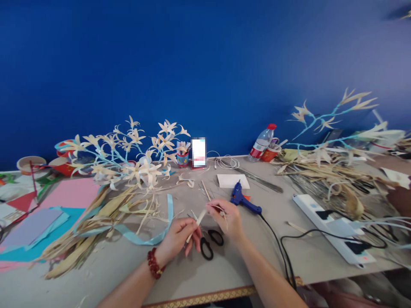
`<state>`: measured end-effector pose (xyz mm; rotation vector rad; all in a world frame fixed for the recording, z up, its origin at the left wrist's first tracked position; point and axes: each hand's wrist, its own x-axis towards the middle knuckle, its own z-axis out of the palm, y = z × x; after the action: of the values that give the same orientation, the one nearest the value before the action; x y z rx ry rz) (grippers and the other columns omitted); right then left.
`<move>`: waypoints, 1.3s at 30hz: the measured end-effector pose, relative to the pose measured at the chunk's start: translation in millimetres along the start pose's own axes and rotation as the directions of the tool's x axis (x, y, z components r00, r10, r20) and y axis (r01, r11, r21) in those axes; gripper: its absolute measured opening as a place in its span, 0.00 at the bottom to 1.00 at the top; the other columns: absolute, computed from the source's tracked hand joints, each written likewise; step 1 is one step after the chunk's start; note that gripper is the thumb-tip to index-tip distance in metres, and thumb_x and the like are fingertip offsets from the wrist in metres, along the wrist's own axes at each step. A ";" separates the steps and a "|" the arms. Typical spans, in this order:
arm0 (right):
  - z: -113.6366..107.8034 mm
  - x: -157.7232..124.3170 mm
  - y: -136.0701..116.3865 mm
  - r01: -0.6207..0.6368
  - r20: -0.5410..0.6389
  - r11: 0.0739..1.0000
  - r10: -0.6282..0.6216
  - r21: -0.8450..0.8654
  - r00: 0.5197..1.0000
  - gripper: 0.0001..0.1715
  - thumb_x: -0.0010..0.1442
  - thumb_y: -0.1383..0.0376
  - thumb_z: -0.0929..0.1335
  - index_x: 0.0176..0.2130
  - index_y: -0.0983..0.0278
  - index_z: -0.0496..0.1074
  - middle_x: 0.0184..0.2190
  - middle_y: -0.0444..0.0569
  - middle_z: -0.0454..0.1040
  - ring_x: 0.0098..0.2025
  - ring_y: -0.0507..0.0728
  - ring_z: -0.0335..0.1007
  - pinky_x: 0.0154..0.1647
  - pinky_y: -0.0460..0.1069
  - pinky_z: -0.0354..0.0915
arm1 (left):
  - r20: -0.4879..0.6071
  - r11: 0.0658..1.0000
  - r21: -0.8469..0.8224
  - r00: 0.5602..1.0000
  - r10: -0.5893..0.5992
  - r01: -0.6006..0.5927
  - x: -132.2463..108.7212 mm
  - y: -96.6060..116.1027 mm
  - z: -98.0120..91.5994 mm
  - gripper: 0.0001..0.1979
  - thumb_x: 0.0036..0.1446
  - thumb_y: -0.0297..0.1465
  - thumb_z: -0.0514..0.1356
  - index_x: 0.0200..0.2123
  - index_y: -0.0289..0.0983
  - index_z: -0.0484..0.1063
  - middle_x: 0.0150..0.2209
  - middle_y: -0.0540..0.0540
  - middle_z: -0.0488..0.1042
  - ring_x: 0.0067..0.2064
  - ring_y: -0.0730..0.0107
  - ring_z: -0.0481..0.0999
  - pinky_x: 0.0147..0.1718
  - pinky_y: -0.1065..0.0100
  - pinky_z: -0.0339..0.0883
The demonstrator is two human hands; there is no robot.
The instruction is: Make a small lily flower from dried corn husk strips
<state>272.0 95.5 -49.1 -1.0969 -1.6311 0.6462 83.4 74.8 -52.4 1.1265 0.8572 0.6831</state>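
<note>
My left hand (180,238), with a red bead bracelet at the wrist, is closed round a thin pale strip of dried leaf (199,219) that points up and right. My right hand (227,218) pinches the strip's upper end, fingers pressed together. Both hands hover just above black-handled scissors (210,243) lying on the grey table (224,269). A blue glue gun (244,200) rests just right of my right hand, its black cord running toward the table's front edge.
Dried leaves and a light blue ribbon (141,235) lie at left, beside coloured paper sheets (48,214). Pale leaf flowers on blue stems (135,154) stand behind. A white power strip (330,226), a water bottle (261,145), a phone (198,152) and more dried leaves fill the right and back.
</note>
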 end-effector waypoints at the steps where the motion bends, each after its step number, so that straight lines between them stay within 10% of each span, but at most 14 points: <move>1: -0.1 0.3 1.7 -0.039 -0.018 0.998 0.040 0.042 0.999 0.11 0.62 0.59 0.67 0.34 0.63 0.76 0.28 0.48 0.77 0.28 0.55 0.71 0.30 0.47 0.67 | -0.002 1.000 -0.008 1.000 -0.010 0.010 -0.2 1.0 0.2 0.19 0.60 0.42 0.54 0.25 0.34 0.69 0.18 0.45 0.76 0.10 0.81 0.61 0.10 0.77 0.47; 6: 2.1 1.5 5.7 -0.212 0.062 0.941 0.203 0.263 0.977 0.16 0.63 0.54 0.65 0.39 0.63 0.74 0.25 0.46 0.74 0.21 0.51 0.65 0.21 0.45 0.63 | -0.028 0.999 -0.047 0.999 -0.022 0.021 0.2 3.5 1.4 0.20 0.59 0.43 0.55 0.26 0.32 0.72 0.18 0.44 0.77 0.10 0.81 0.61 0.11 0.77 0.50; 22: 11.4 -4.1 1.1 -0.262 0.303 0.957 0.216 0.122 0.928 0.12 0.60 0.57 0.66 0.30 0.63 0.67 0.22 0.41 0.63 0.24 0.50 0.60 0.23 0.44 0.55 | -0.002 0.997 -0.075 1.000 -0.025 0.024 1.0 1.8 2.6 0.18 0.57 0.43 0.57 0.26 0.33 0.71 0.21 0.44 0.77 0.15 0.77 0.67 0.16 0.74 0.56; 29: 18.6 -5.5 4.7 -0.303 0.379 0.946 0.240 0.116 0.894 0.16 0.60 0.53 0.66 0.29 0.63 0.67 0.20 0.39 0.62 0.22 0.49 0.58 0.22 0.44 0.53 | -0.176 0.990 0.010 0.975 0.138 -0.139 6.6 0.4 -3.9 0.15 0.51 0.40 0.66 0.27 0.35 0.68 0.21 0.55 0.65 0.22 0.79 0.63 0.22 0.76 0.56; 35: -0.1 1.0 -14.1 -0.189 0.334 0.948 0.271 -0.257 0.903 0.15 0.65 0.55 0.62 0.33 0.62 0.68 0.25 0.43 0.70 0.26 0.52 0.65 0.27 0.45 0.56 | -0.258 0.989 -0.058 0.959 0.118 -0.137 7.2 1.4 -7.4 0.15 0.50 0.40 0.66 0.27 0.36 0.67 0.21 0.54 0.67 0.21 0.79 0.63 0.23 0.75 0.56; 39: -14.0 -12.4 -33.3 0.019 0.411 0.779 0.310 -0.627 0.857 0.11 0.62 0.58 0.66 0.32 0.61 0.69 0.27 0.46 0.75 0.29 0.56 0.70 0.28 0.47 0.54 | -0.304 0.972 -0.157 0.945 0.121 -0.175 7.2 7.4 -10.2 0.14 0.48 0.39 0.66 0.28 0.36 0.67 0.23 0.53 0.71 0.21 0.78 0.65 0.23 0.74 0.59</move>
<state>274.5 68.3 -22.4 -1.6480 -2.3211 0.5314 78.0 87.7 -48.8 0.9440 0.9437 1.0523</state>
